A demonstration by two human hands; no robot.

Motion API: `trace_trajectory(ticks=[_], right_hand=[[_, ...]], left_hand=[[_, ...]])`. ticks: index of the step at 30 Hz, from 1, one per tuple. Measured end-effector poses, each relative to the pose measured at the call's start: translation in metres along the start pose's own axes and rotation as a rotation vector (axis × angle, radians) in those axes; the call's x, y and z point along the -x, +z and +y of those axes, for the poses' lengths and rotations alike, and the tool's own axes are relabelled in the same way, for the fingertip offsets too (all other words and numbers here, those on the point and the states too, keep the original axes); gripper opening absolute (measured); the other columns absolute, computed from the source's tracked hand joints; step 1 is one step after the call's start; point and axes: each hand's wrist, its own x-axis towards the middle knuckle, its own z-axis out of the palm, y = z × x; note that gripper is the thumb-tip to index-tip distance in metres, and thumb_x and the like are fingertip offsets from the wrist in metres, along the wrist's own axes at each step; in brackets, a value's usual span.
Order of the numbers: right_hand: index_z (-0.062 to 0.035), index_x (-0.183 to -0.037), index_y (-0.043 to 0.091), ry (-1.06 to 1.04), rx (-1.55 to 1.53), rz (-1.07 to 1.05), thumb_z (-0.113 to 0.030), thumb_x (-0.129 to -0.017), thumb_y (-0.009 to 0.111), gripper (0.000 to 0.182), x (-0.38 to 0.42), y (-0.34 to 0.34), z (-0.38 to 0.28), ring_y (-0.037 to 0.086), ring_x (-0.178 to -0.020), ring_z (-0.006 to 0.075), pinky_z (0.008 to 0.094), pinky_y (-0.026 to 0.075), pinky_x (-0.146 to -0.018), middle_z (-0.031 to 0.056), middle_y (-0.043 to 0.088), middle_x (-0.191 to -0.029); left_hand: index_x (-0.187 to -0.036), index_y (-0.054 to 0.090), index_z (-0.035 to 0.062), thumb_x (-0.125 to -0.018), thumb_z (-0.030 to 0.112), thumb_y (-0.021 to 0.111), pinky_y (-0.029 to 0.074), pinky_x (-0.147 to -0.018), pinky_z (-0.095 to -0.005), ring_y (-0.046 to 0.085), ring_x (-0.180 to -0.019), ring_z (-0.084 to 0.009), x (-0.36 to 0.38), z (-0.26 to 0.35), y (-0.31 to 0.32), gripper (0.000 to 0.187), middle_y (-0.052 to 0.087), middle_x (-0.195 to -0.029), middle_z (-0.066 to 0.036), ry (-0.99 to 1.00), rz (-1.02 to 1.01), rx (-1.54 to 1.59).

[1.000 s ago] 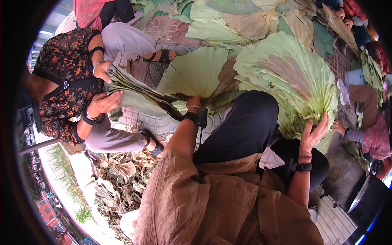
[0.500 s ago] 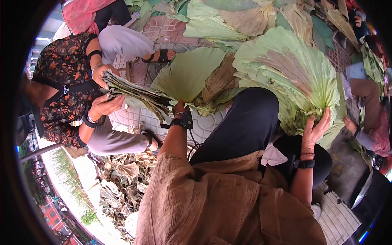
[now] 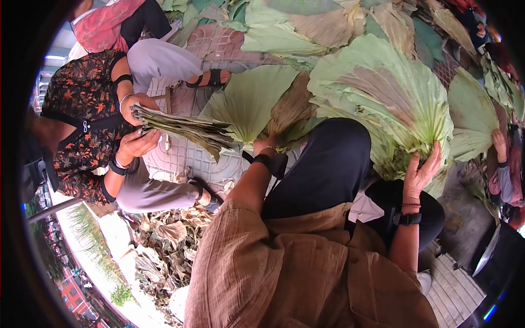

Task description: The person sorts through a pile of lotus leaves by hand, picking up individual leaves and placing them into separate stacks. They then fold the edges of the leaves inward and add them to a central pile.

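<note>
My right hand (image 3: 424, 170) grips a thick stack of lotus leaves (image 3: 388, 90) at its gathered base, the fingers on the outer side and the thumb on the near side. The stack fans out upward, pale green with a brownish patch. Left of my knee, my left hand (image 3: 265, 145) is at the narrow base of a brown dried leaf (image 3: 290, 106); its fingers are mostly hidden. A folded green lotus leaf (image 3: 254, 98) stands fanned beside the brown one, just above that hand.
At left, a seated person (image 3: 87, 126) holds a flat bundle of folded leaves (image 3: 183, 127) that reaches toward my left hand. More leaves (image 3: 306, 27) cover the paving ahead. Dry leaf scraps (image 3: 167, 240) lie lower left. On the right, another person's hand (image 3: 499, 145) holds a leaf (image 3: 470, 117).
My left hand has moved right, from the green leaf's base to the brown leaf's. The left person's bundle has tilted flatter. At right, the other person's leaf has come up into view.
</note>
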Motion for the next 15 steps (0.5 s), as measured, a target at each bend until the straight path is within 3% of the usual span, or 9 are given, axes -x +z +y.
trace_trajectory(ticks=[2, 4, 8, 10, 14, 15], right_hand=[[-0.0022, -0.134, 0.037, -0.023, -0.002, 0.006, -0.017, -0.081, 0.054, 0.058, -0.001, 0.0, 0.0, 0.037, -0.122, 0.0363, 0.0469, 0.026, -0.103, 0.0194, 0.04, -0.132], [-0.0022, -0.134, 0.037, -0.022, 0.004, 0.007, -0.017, -0.081, 0.054, 0.058, -0.002, 0.0, -0.001, 0.037, -0.122, 0.0365, 0.0469, 0.026, -0.103, 0.0195, 0.041, -0.132], [-0.0021, -0.134, 0.037, -0.009, 0.011, 0.006, -0.016, -0.081, 0.055, 0.058, -0.002, 0.0, -0.003, 0.037, -0.122, 0.0368, 0.047, 0.026, -0.103, 0.0196, 0.041, -0.132], [-0.0021, -0.134, 0.037, -0.01, 0.006, 0.004, -0.016, -0.081, 0.055, 0.058, -0.002, -0.001, -0.003, 0.037, -0.122, 0.0368, 0.047, 0.026, -0.103, 0.0196, 0.041, -0.132], [-0.0021, -0.134, 0.037, -0.019, 0.003, 0.003, -0.015, -0.08, 0.054, 0.058, -0.002, -0.002, -0.004, 0.037, -0.122, 0.0368, 0.0468, 0.025, -0.103, 0.0196, 0.042, -0.131], [-0.0021, -0.134, 0.037, -0.02, 0.004, 0.004, -0.015, -0.08, 0.054, 0.058, -0.002, -0.002, -0.005, 0.037, -0.122, 0.0368, 0.0468, 0.025, -0.103, 0.0196, 0.042, -0.131]], left_hand=[[-0.118, 0.047, -0.0065, -0.055, 0.049, 0.077, 0.043, -0.095, -0.0356, 0.053, -0.113, -0.0367, 0.002, -0.001, 0.004, 0.089, 0.055, -0.12, -0.022, -0.074, 0.01, 0.006], [-0.126, 0.037, -0.0111, -0.059, 0.053, 0.073, 0.042, -0.095, -0.0341, 0.054, -0.114, -0.029, 0.002, -0.002, 0.009, 0.099, 0.054, -0.123, -0.022, -0.041, 0.023, 0.035], [-0.122, 0.041, -0.0068, -0.057, 0.044, 0.079, 0.039, -0.099, -0.0348, 0.052, -0.115, -0.0345, -0.018, -0.01, 0.013, 0.091, 0.05, -0.125, -0.024, 0.0, -0.024, 0.088], [-0.116, 0.044, -0.0047, -0.062, 0.042, 0.077, 0.041, -0.094, -0.0393, 0.053, -0.112, -0.0359, -0.026, -0.024, 0.021, 0.079, 0.052, -0.12, -0.025, 0.3, -0.007, 0.214], [-0.109, 0.048, 0.0002, -0.067, 0.038, 0.075, 0.044, -0.087, -0.0426, 0.054, -0.106, -0.0361, 0.032, 0.007, -0.013, 0.062, 0.056, -0.112, -0.023, 0.402, 0.088, -0.016], [-0.105, 0.049, 0.0024, -0.07, 0.038, 0.072, 0.045, -0.084, -0.0442, 0.055, -0.103, -0.0358, 0.033, 0.009, -0.015, 0.056, 0.056, -0.108, -0.021, 0.525, 0.133, -0.116]])
